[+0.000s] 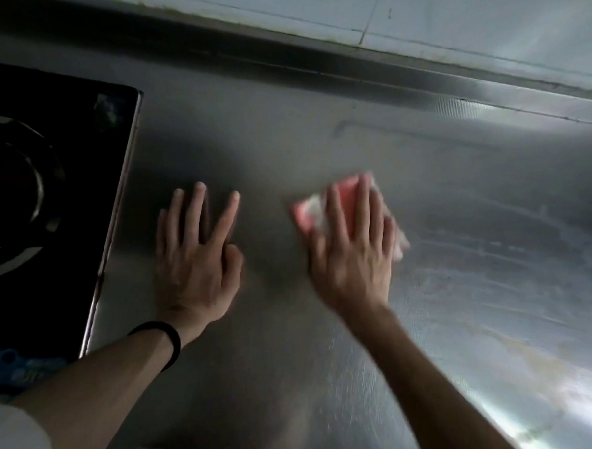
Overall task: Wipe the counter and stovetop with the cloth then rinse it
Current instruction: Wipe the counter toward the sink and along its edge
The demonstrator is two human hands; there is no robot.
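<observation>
The cloth [343,206] is pink and white, folded, pressed flat by the right hand [351,258] on the brushed steel worktop [292,138]; the left hand [197,257] rests flat, holding nothing.

The right hand [351,251] lies flat with straight, spread fingers on a pink and white cloth [345,206], pressing it onto the steel counter [292,138]; the cloth is blurred. Wet streaks [492,255] mark the counter to the right of it. The left hand [197,250] rests open on the counter just right of the black stovetop [84,179], a dark band [168,341] on its wrist. A tiled wall [435,22] runs along the far edge
</observation>
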